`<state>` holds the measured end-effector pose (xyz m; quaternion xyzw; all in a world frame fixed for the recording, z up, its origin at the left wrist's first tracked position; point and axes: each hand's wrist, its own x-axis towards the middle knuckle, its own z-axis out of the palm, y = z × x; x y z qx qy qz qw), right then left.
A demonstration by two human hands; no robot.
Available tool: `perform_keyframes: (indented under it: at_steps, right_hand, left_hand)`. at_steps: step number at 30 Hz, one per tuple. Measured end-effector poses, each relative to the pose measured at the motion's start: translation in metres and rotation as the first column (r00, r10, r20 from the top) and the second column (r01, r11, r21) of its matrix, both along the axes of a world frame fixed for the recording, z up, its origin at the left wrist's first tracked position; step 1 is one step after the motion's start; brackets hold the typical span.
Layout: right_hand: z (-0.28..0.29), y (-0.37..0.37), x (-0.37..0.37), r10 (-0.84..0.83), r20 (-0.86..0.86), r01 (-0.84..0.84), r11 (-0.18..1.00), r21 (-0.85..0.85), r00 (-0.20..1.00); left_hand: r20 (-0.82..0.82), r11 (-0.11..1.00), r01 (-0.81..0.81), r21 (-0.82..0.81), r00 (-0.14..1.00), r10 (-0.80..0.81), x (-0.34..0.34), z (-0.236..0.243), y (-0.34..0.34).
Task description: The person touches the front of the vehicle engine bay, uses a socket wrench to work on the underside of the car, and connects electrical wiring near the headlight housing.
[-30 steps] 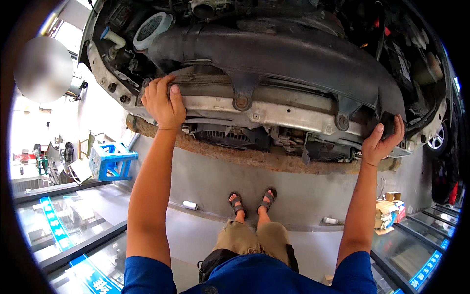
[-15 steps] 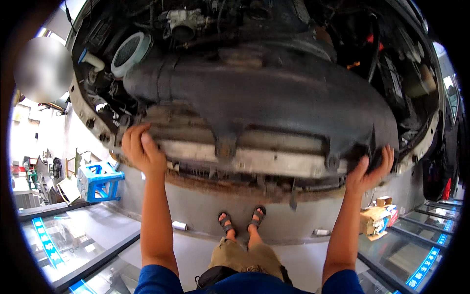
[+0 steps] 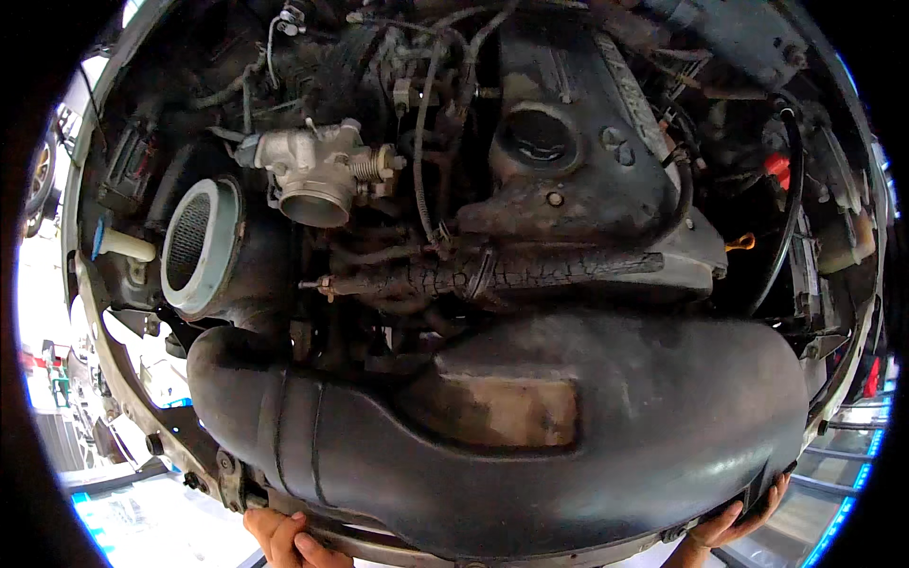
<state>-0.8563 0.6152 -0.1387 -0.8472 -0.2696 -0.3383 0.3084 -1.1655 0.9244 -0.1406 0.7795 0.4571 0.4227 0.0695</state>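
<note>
A large black plastic air intake duct [image 3: 625, 417] lies across the front of an open engine bay. My left hand [image 3: 289, 540] is at the lower edge of the picture, its fingers curled over the front crossmember [image 3: 379, 541] beside the duct's left part. At the duct's lower right corner, my right hand [image 3: 743, 521] has its fingers wrapped on the edge; the palm is partly cut off. Behind the duct's left end sits a round air filter [image 3: 197, 248] with a pale rim. A metal throttle body [image 3: 317, 180] stands right of it, its round mouth uncovered.
The dark engine cover [image 3: 587, 170] with a round oil cap [image 3: 538, 140] rises behind the duct. A cracked black hose [image 3: 492, 275] runs crosswise. A blue-capped filler neck [image 3: 123, 244] stands at left; an orange dipstick handle [image 3: 740, 242] and a black hose [image 3: 791, 208] are at right.
The view has shifted farther into the engine bay, so the duct and both hands now appear lower. My feet and forearms have left the picture. The hands remain near the duct's front edge.
</note>
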Motion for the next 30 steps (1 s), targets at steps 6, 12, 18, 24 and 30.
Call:
perform_keyframes:
  at_steps: [6,12,18,24,30]
  right_hand:
    - [0.006,-0.001,0.000,-0.010,0.006,0.011,0.994,-0.106,1.000]
    - [0.007,0.003,-0.001,-0.023,-0.019,0.020,0.990,-0.137,1.000]
    - [0.013,0.011,-0.008,-0.011,-0.020,0.008,0.985,-0.171,1.000]
    - [0.009,-0.002,-0.004,-0.005,-0.026,0.001,0.988,-0.157,1.000]
    - [0.010,0.003,-0.002,0.004,-0.017,-0.007,0.989,-0.147,1.000]
  left_hand:
    - [-0.020,1.000,0.011,-0.015,1.000,-0.011,0.002,0.002,0.008]
    - [-0.061,0.998,0.057,-0.010,0.996,-0.057,-0.005,0.006,0.009]
    - [-0.035,0.999,0.020,-0.038,0.999,-0.021,-0.001,0.007,0.006]
    - [-0.020,0.997,0.082,-0.014,0.996,-0.082,-0.002,0.002,0.009]
    - [-0.009,0.997,0.062,0.040,0.998,-0.062,-0.003,-0.001,0.007]
